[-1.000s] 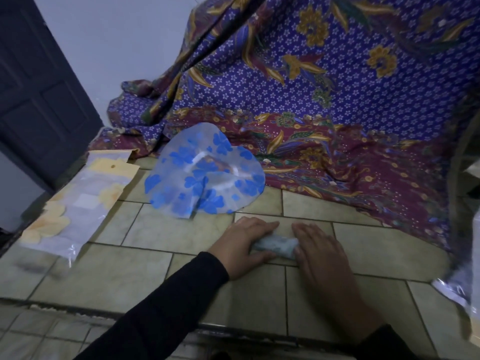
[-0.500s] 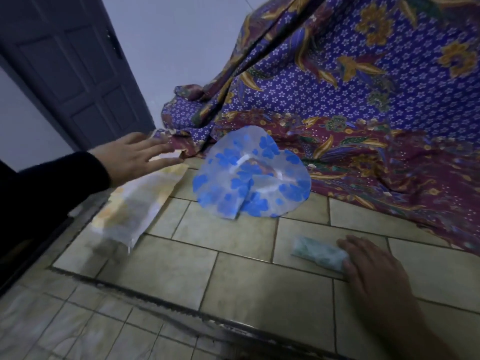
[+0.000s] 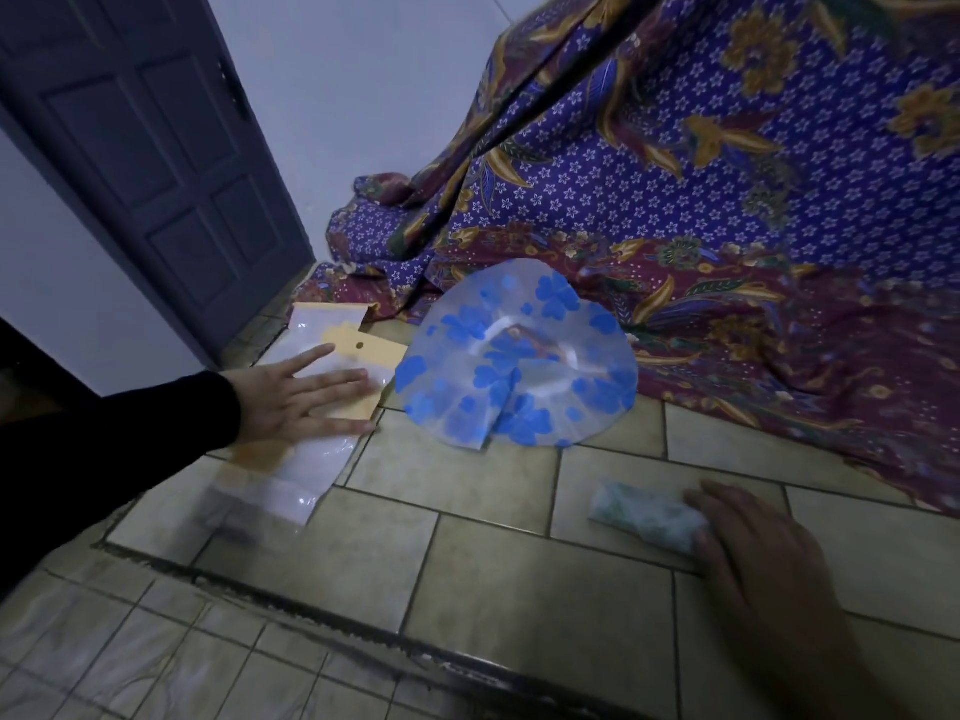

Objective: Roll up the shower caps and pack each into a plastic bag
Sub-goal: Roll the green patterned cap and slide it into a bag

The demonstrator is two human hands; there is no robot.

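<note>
We seem to be in a room of a home, looking down at the floor. We see beige tiles (image 3: 488,563) with dark grout, raised by a step above paler tiles (image 3: 130,662) nearer us. A dark panelled door (image 3: 156,148) stands at the left beside a plain pale wall (image 3: 363,96). A large flowered purple and maroon cloth (image 3: 753,226) drapes down onto the tiles.

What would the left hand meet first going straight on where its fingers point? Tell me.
Left hand, flat on the plastic bags, points right. Beyond the bags' edge it would probably first meet the rim of the blue-flowered shower cap, though depth is hard to judge.
</note>
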